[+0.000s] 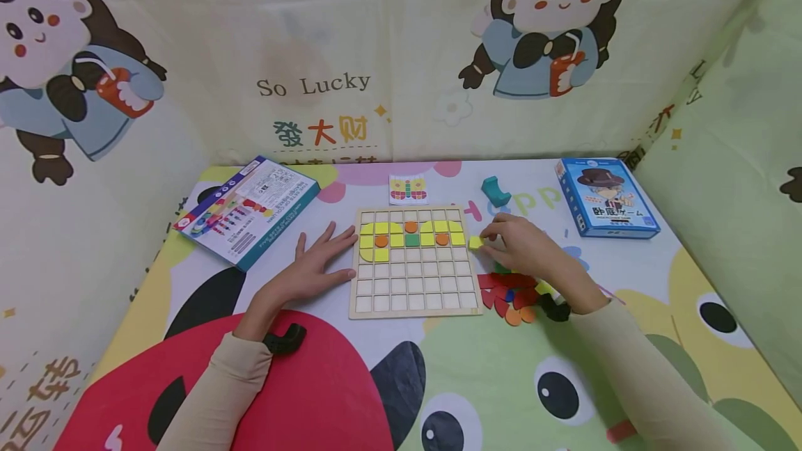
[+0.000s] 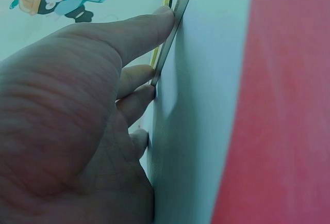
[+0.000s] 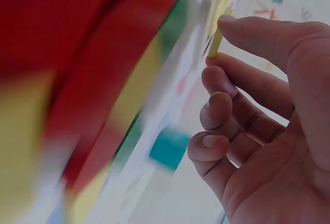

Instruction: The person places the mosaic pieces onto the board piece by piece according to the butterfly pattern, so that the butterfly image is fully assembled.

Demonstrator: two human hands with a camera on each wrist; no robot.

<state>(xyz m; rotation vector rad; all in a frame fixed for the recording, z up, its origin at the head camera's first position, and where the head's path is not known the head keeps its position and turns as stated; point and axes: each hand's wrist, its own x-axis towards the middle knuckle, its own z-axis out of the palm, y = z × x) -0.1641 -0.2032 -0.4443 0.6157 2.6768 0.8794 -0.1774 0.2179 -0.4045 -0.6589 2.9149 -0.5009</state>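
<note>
A wooden grid board (image 1: 413,305) lies mid-table, its upper rows partly filled with yellow tiles (image 1: 381,254), orange discs (image 1: 410,227) and a green square tile (image 1: 411,240). With fingers spread, my left hand (image 1: 316,266) touches the board's left edge; in the left wrist view its thumb and fingertips press that edge (image 2: 170,41). My right hand (image 1: 523,248) is just off the board's right side. Between thumb and index finger it pinches a yellow square tile (image 1: 476,243), seen edge-on as a thin yellow tile (image 3: 215,43) in the right wrist view.
Loose red pieces (image 1: 498,284) and orange discs (image 1: 514,317) lie right of the board, under my right hand. Behind the board are a small pattern card (image 1: 408,190) and a teal curved block (image 1: 496,191). Boxes stand at left (image 1: 250,211) and right (image 1: 606,197).
</note>
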